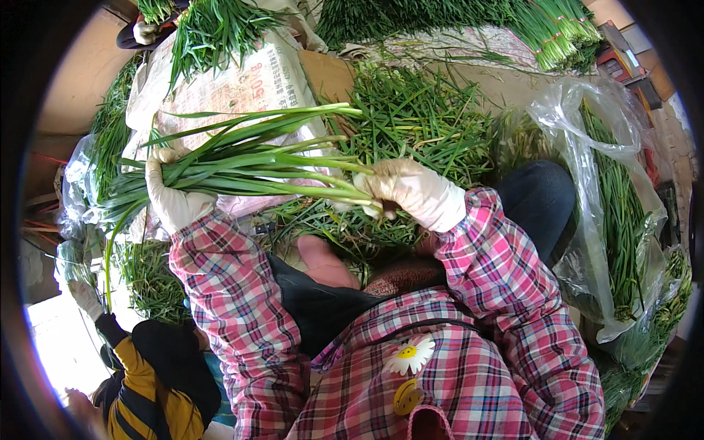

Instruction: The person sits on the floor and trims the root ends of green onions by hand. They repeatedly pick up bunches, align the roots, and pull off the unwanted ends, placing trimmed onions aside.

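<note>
A bunch of garlic chives (257, 161) stretches between my two hands, leaf ends to the left and pale stem ends to the right. My left hand (172, 187), in a whitish glove, is wrapped round the leafy part. At the stem ends my gloved right hand (411, 192) is closed, its fingertips pinching the lower stems. A few upper stems fan out above that hand, apart from its fingers. One long leaf droops below my left hand. Beneath the bunch lies a white woven sack (271, 77) with faded print.
Loose green leaves (418, 117) lie heaped before my knees. Tied chive bundles (561, 37) stand at the far right. A clear plastic bag (594, 154) of chives sits at my right. Another person in yellow and black (150, 381) sits at lower left; a further gloved hand (145, 31) shows at upper left.
</note>
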